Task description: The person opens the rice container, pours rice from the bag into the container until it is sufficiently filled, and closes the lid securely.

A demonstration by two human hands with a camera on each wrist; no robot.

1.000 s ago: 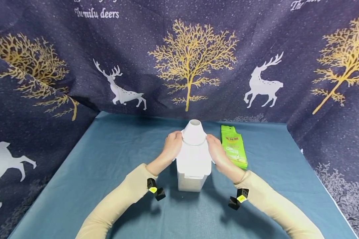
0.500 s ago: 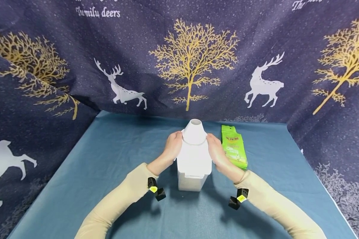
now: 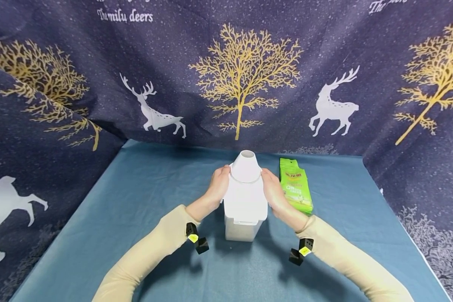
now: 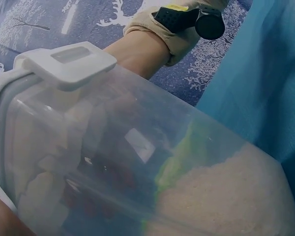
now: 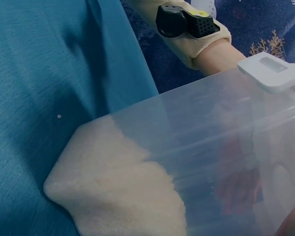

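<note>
A clear container (image 3: 240, 230) partly filled with rice stands mid-table, topped by a white lid (image 3: 245, 203) with a funnel-shaped spout (image 3: 245, 167). My left hand (image 3: 219, 184) grips the lid's left side at the base of the spout, and my right hand (image 3: 272, 189) grips its right side. The left wrist view looks through the container wall (image 4: 187, 162) at the rice (image 4: 236, 196) and a white lid latch (image 4: 69, 64). The right wrist view shows the rice (image 5: 123, 182) piled against the wall and the other latch (image 5: 273, 71).
A green packet (image 3: 295, 189) lies flat just right of the container, close to my right hand. The table wears a teal cloth (image 3: 136, 201). A dark blue curtain (image 3: 241, 75) with deer and trees closes off the back and both sides.
</note>
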